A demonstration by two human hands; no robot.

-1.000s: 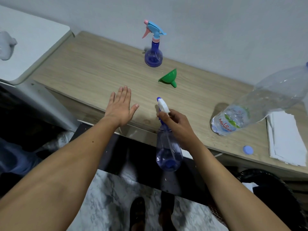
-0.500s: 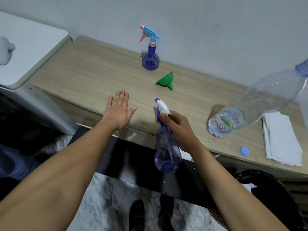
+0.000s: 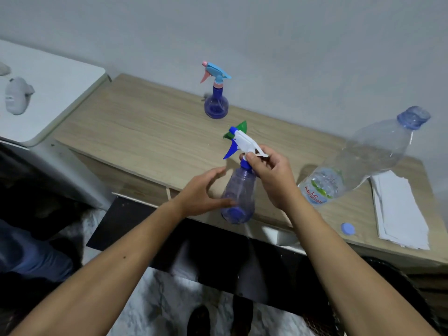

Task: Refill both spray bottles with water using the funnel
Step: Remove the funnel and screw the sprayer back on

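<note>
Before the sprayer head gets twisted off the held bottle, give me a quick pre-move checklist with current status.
1. Right hand grips the neck of the held spray bottle: ok.
2. Left hand steadies the bottle body: not ok, fingers open beside it, thumb barely touching.
3. Sprayer head loosened: cannot tell.
4. Funnel within reach on the table: ok, partly hidden behind the head.
5. Water bottle uncapped: ok, its cap lies on the table.
6. Second spray bottle upright: ok.

Soft, even, cool indoor light; faint shadows lie beside the bottles on the pale wooden tabletop [image 3: 145, 132]. Wide-angle distortion bends the frame edges. Lower corners are dim; slight softness throughout.
</note>
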